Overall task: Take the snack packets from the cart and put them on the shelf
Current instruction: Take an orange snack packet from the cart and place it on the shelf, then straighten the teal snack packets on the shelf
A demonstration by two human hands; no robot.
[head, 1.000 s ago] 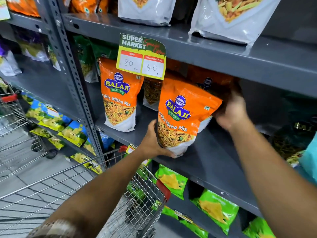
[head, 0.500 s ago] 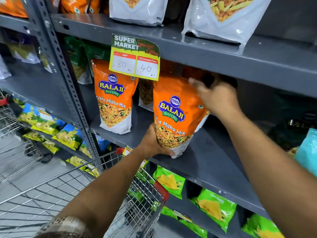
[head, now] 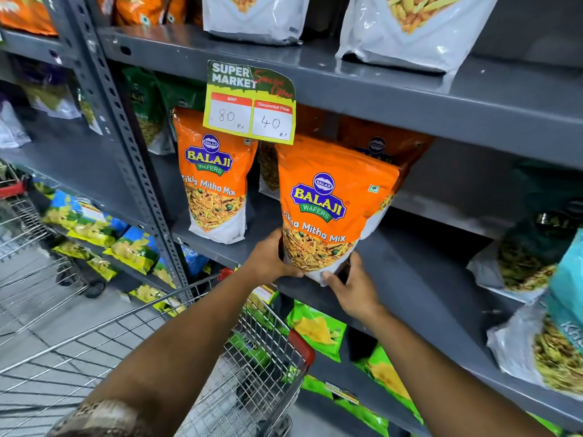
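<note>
An orange Balaji Tikha Mitha Mix packet stands upright near the front edge of the grey middle shelf. My left hand grips its lower left corner. My right hand holds its white bottom from the right. A second orange packet of the same kind stands to the left on that shelf, and another orange packet stands behind the held one. The wire cart with a red corner sits below my arms, with green packets inside it.
A yellow price tag hangs from the shelf above. White packets fill the top shelf. Dark green and teal packets lie at the right. Green chip bags line the lower shelf. A perforated upright post stands at left.
My right hand has come down from the packet's top right to its bottom edge. The packet now stands straighter on the shelf. My left hand has stayed at the lower left corner.
</note>
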